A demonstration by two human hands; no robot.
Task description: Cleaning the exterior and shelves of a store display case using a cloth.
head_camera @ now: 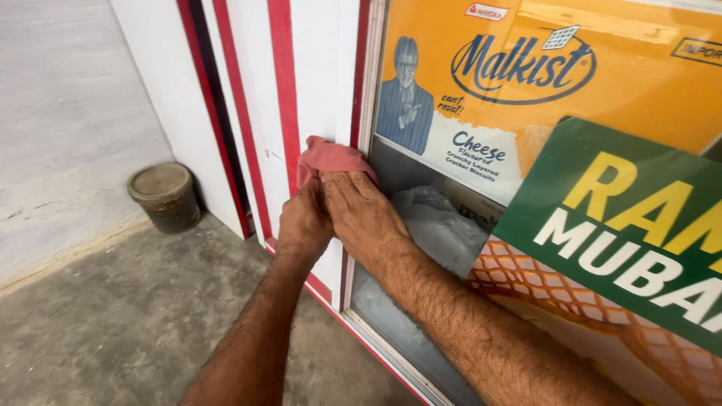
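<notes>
Both hands are meeting on a pink cloth (325,158): the left hand (304,222) is curling shut around its lower part, while the right hand (361,210) is lying nearly flat over it, fingers extended, pressing it against the white panel with red stripes (312,68) right beside the glass window's frame (370,113). Behind the glass, an orange poster (602,90), a green sign (624,225) and a whitish plastic bag (444,222) are crowding the view, and a dusty round bucket (164,195) is standing on the concrete floor (120,316) by the wall, well apart from the hands.
</notes>
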